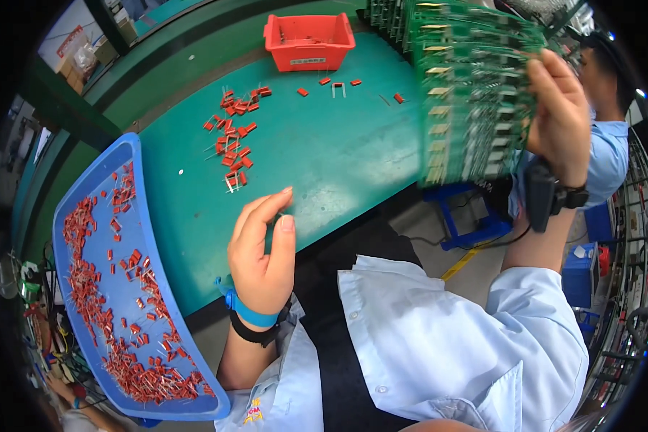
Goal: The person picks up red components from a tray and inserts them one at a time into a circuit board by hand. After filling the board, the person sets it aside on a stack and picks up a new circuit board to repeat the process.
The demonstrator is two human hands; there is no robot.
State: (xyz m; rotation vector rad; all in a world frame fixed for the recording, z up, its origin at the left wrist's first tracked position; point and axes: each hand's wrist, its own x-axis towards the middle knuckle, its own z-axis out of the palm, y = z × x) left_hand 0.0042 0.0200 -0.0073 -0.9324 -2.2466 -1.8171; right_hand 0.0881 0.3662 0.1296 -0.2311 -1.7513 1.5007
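A green circuit board panel (475, 108), blurred by motion, is held up at the right by my right hand (563, 119), whose fingers close on its right edge. Near the front edge of the table, my left hand (261, 252) has its thumb and fingers curved and apart, with nothing seen between them. Beyond it on the green table lies a loose cluster of red capacitors (230, 144) with thin wire legs. A few more single capacitors (303, 92) are scattered toward the back.
A blue tray (140, 209) with many red capacitors stands at the left. At the back is a red bin (309, 56). More green boards (389, 21) stand upright at the back right. A person in a light blue shirt (610, 162) is at the right, beyond my right arm.
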